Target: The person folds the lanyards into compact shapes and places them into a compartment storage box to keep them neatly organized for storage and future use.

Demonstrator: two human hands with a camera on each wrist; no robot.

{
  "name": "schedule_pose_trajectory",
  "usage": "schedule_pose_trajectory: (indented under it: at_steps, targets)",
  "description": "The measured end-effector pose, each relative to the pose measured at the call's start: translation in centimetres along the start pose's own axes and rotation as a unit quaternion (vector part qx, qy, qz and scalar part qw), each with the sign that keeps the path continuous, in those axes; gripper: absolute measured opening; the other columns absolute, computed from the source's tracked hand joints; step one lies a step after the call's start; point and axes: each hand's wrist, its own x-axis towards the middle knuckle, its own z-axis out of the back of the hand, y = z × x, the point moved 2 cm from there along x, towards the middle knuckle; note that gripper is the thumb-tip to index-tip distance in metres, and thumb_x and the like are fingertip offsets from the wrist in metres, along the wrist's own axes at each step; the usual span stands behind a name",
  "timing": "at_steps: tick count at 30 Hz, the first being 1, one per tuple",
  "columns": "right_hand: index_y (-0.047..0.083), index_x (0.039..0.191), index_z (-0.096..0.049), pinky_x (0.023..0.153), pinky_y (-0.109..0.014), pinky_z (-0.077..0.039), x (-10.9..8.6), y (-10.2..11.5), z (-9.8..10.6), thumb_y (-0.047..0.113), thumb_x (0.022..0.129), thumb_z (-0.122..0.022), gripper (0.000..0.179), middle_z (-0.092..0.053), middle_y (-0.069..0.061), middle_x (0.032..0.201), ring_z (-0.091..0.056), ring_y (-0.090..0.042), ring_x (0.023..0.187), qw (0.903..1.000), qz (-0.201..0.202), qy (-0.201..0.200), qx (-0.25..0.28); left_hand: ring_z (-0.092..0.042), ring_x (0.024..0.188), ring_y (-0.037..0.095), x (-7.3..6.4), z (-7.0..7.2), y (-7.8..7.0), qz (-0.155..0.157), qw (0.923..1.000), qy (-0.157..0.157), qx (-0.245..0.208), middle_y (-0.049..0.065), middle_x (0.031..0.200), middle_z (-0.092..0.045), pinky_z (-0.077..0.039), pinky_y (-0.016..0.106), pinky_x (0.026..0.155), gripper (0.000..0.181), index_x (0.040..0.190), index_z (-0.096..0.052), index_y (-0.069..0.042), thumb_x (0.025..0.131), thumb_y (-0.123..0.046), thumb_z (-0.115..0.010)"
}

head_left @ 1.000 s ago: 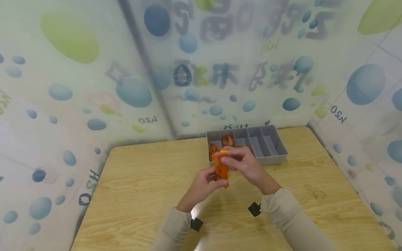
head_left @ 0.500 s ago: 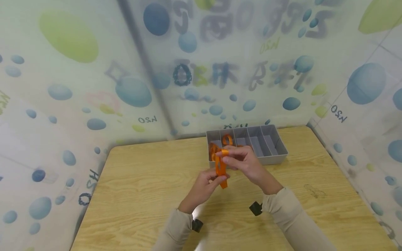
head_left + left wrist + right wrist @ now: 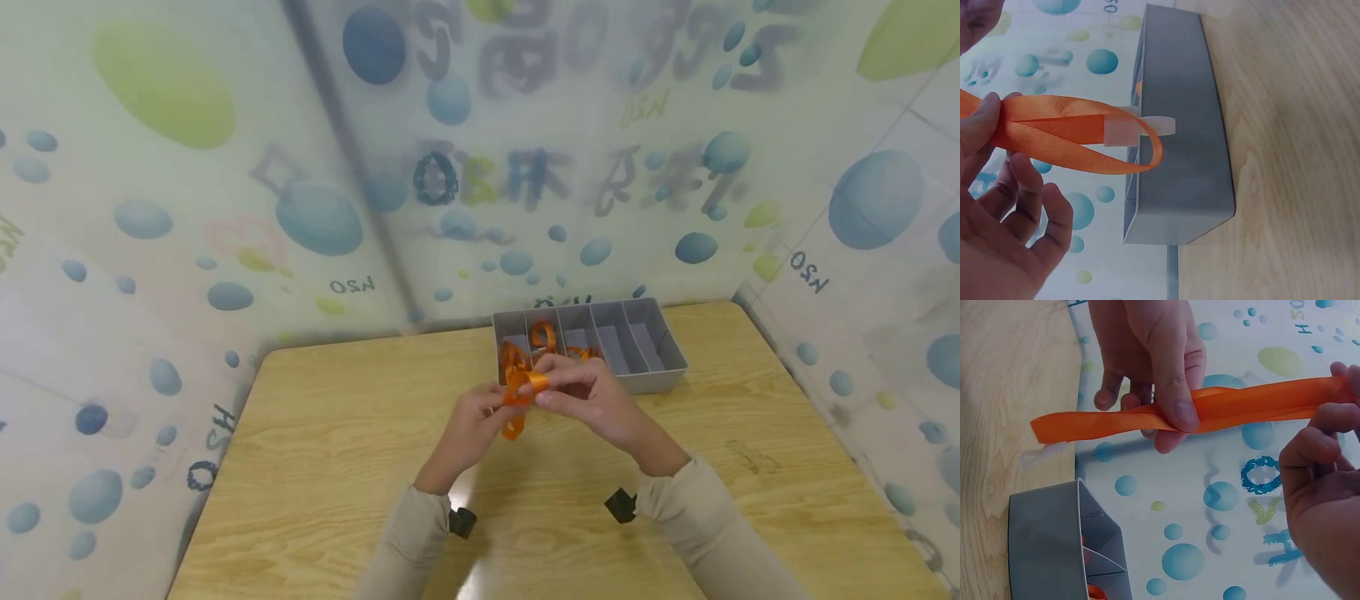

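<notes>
An orange ribbon [image 3: 534,382], folded into long loops, is stretched between my two hands in front of the grey tray. My left hand [image 3: 467,427] pinches it between thumb and forefinger, the other fingers loosely bent, as the left wrist view shows. At the other end my right hand [image 3: 600,406] grips the ribbon with fingertips and thumb. Past my left hand, a loop hangs free with a pale translucent tab [image 3: 1124,129] beside it. In the right wrist view, the ribbon [image 3: 1266,402] runs flat between both hands.
A grey divided tray [image 3: 651,383] stands at the back of the wooden table [image 3: 360,433], near the wall. More orange ribbons [image 3: 543,335] lie in its left compartments. Bubble-patterned sheeting [image 3: 465,250] surrounds the table at the back and sides.
My left hand has risen toward the tray, bringing the ribbon from hanging upright to more level. My right hand has shifted slightly right and down, uncovering ribbon in the third compartment.
</notes>
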Motion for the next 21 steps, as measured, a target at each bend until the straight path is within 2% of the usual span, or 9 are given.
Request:
schedule_pose_trajectory:
  at_steps: [5,8,11,16,18,21]
  targets:
    - [-0.001,0.11,-0.075,0.079,-0.025,-0.05,-0.5,-0.1,-0.3,-0.002,0.095,-0.062,0.02,-0.061,-0.007,0.111,-0.053,-0.018,0.101,1.0,0.003,0.002,0.005,-0.052,0.072,0.013,0.6,1.2,0.2,0.022,0.9987,-0.047,-0.003,0.005,0.08,-0.066,-0.044,0.025,0.063,0.012,0.094,-0.079,-0.004,0.094,-0.005,-0.067]
    - [0.004,0.11,-0.076,0.081,-0.024,-0.052,-0.8,-0.4,-0.6,-0.002,0.094,-0.064,0.022,-0.058,-0.006,0.114,-0.056,-0.018,0.106,0.9998,-0.007,-0.002,0.016,-0.055,0.074,0.015,1.0,1.8,0.1,0.042,0.996,-0.079,0.001,0.007,0.081,-0.067,-0.046,0.027,0.065,0.016,0.093,-0.079,-0.003,0.095,0.0,-0.063]
    - [0.002,0.111,-0.075,0.085,-0.026,-0.053,-1.0,-0.8,-0.9,-0.003,0.094,-0.063,0.022,-0.055,-0.008,0.116,-0.057,-0.018,0.11,0.9996,-0.009,-0.002,0.027,-0.059,0.077,0.019,1.3,2.3,0.0,0.067,0.9918,-0.109,0.008,0.012,0.083,-0.069,-0.048,0.029,0.067,0.018,0.092,-0.077,0.002,0.094,0.005,-0.06]
    - [-0.013,0.108,-0.069,0.091,-0.029,-0.052,-1.4,-1.6,-1.1,-0.002,0.096,-0.06,0.019,-0.052,-0.01,0.12,-0.055,-0.02,0.112,0.9998,0.001,-0.005,0.021,-0.06,0.077,0.02,1.6,3.0,-0.3,0.114,0.983,-0.143,-0.017,0.016,0.086,-0.07,-0.05,0.03,0.067,0.016,0.091,-0.075,0.005,0.094,0.003,-0.059]
    - [-0.013,0.107,-0.07,0.091,-0.03,-0.052,-1.6,-1.9,-1.1,-0.001,0.097,-0.06,0.019,-0.053,-0.009,0.121,-0.055,-0.02,0.112,0.9997,-0.003,-0.012,0.019,-0.059,0.077,0.018,1.6,3.2,-0.6,0.127,0.979,-0.154,-0.043,0.015,0.086,-0.071,-0.05,0.031,0.067,0.015,0.092,-0.075,0.005,0.095,0.0,-0.061]
    - [-0.009,0.105,-0.073,0.09,-0.033,-0.053,-1.8,-2.3,-1.2,0.0,0.098,-0.058,0.018,-0.056,-0.009,0.121,-0.057,-0.021,0.11,0.9997,-0.007,-0.019,0.015,-0.059,0.078,0.015,1.6,3.4,-1.1,0.131,0.9749,-0.163,-0.075,0.011,0.09,-0.072,-0.051,0.037,0.071,0.016,0.095,-0.077,0.001,0.097,-0.006,-0.063]
